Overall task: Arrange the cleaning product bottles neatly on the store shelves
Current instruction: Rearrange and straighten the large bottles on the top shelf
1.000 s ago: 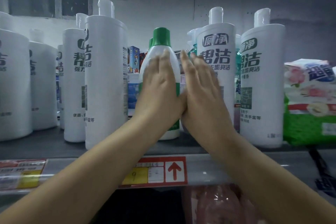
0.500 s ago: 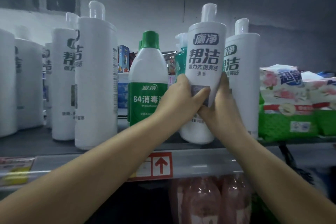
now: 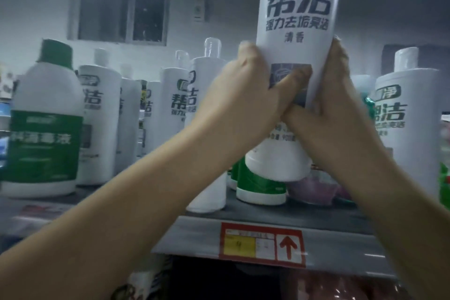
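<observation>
- Gripping the tall white bottle (image 3: 295, 31) from both sides, the left hand (image 3: 246, 97) and the right hand (image 3: 333, 109) hold it lifted clear of the shelf (image 3: 267, 217), its cap cut off by the top edge of the view.
- Left hand: fingers curl round the bottle's left side, thumb laid across the grey square on its label.
- Right hand: fingers wrap the bottle's right side, and the heel of this hand touches the left hand just under that square.
- Directly below the lifted bottle's base, a green-and-white bottle (image 3: 258, 185) stands on the shelf, only its lower part showing.
- Left of the lifted bottle, behind the left forearm, a row of white bottles (image 3: 175, 102) of the same kind stands upright on the shelf.
- Far left of it stands a green-capped bottle (image 3: 45, 126) with a green label.
- Right of it, beyond the right wrist, one more white bottle (image 3: 409, 114) stands upright.
- Below it, on the shelf's front edge, sits a red price tag (image 3: 261, 243) with a yellow patch and an upward arrow.
</observation>
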Available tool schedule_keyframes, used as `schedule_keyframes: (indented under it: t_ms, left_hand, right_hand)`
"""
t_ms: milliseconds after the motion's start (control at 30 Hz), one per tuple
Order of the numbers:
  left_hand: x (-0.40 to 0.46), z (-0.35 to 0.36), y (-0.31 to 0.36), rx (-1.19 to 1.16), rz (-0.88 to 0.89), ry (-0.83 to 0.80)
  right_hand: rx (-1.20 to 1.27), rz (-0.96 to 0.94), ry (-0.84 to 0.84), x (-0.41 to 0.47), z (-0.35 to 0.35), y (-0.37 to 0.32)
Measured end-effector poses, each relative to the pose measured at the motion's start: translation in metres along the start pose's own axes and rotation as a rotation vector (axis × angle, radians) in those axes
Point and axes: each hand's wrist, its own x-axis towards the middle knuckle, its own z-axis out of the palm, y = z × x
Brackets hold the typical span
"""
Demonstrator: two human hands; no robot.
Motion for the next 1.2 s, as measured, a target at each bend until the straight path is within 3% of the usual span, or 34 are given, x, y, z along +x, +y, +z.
schedule_keyframes:
  t_ms: [267, 500, 633, 867, 1000, 1200]
  left_hand:
    - [-0.012, -0.084, -0.037, 0.254, -0.014, 0.145]
    - [-0.016, -0.111, -0.101, 0.134, -0.197, 0.128]
    - [-0.016, -0.111, -0.143, 0.023, -0.314, 0.04]
    - [-0.022, -0.107, -0.186, -0.048, -0.356, 0.004]
    - [-0.022, -0.106, -0.197, -0.015, -0.364, -0.055]
    - [-0.023, -0.099, -0.21, -0.03, -0.445, -0.096]
  right_hand:
    - [0.242, -0.052, -0.149, 0.013, 0.071, -0.045]
    - [0.393, 0.024, -0.242, 0.024, 0.153, -0.049]
    - [0.294, 0.094, -0.29, 0.02, 0.194, -0.034]
    - [0.146, 0.242, -0.304, 0.011, 0.233, -0.021]
    - [0.005, 0.204, -0.298, 0.0, 0.253, -0.018]
    - [0.14, 0.257, -0.288, -0.005, 0.266, 0.001]
